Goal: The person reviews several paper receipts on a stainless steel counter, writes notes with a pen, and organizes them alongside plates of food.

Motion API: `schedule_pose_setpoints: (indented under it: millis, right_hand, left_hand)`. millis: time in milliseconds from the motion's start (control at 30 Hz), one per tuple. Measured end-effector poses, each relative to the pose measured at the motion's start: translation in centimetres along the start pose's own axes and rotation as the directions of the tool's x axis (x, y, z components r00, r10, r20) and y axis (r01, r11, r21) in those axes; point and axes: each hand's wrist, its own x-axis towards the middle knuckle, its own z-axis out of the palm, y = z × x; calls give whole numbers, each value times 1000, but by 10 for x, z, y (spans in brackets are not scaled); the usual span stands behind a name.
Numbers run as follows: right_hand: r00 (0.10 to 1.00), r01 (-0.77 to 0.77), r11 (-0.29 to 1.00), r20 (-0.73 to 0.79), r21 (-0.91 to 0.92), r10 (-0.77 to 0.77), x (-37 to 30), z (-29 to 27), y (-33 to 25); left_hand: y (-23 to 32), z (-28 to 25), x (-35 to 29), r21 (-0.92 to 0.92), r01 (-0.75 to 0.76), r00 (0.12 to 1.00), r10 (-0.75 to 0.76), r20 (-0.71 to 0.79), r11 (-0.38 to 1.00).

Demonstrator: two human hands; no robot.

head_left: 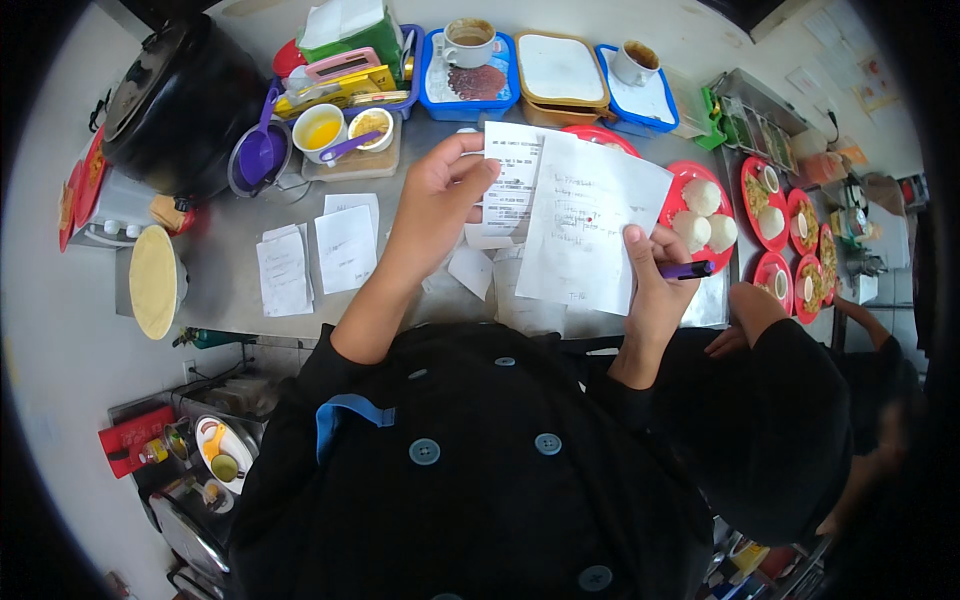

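Observation:
My left hand [445, 195] pinches the edge of a printed receipt [507, 195] between thumb and fingers. Right beside it, a larger white handwritten slip [585, 225] overlaps the receipt, and my right hand [660, 290] grips its lower right edge with the thumb on top. A dark purple pen [686, 270] sticks out sideways from that same hand. Under the held papers, more loose slips [471, 272] lie on the steel counter. Two groups of handwritten slips [285, 273] [347, 250] rest on the counter left of my left hand.
Red plates with white rice balls [703, 197] stand at the right, with several plates of food beyond. Tubs [468, 85], cups and a purple ladle [263, 150] line the wall. A large black pot [185, 105] stands far left. Another person's arm [752, 315] is close on my right.

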Motion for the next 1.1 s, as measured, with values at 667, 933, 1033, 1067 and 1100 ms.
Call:
schedule_pose_setpoints:
  millis: [667, 933, 1033, 1067, 1100]
  right_hand:
    - [1000, -15, 999, 14, -50, 16, -1, -2, -1]
    - [1000, -14, 998, 12, -59, 14, -2, -3, 1]
    - [1000, -4, 998, 15, -60, 5, -2, -6, 6]
    - [1000, -13, 998, -6, -60, 13, -2, -6, 5]
    - [999, -24, 998, -28, -59, 22, -3, -5, 3]
  left_hand:
    - [5, 3, 3, -61, -23, 998, 20, -51, 998]
    - [9, 4, 2, -95, -58, 998, 57, -14, 994]
    - [11, 4, 1, -96, -59, 998, 59, 0, 994]
    - [11, 4, 0, -99, -59, 998, 60, 3, 993]
    - [11, 4, 0, -105, -54, 998, 56, 10, 993]
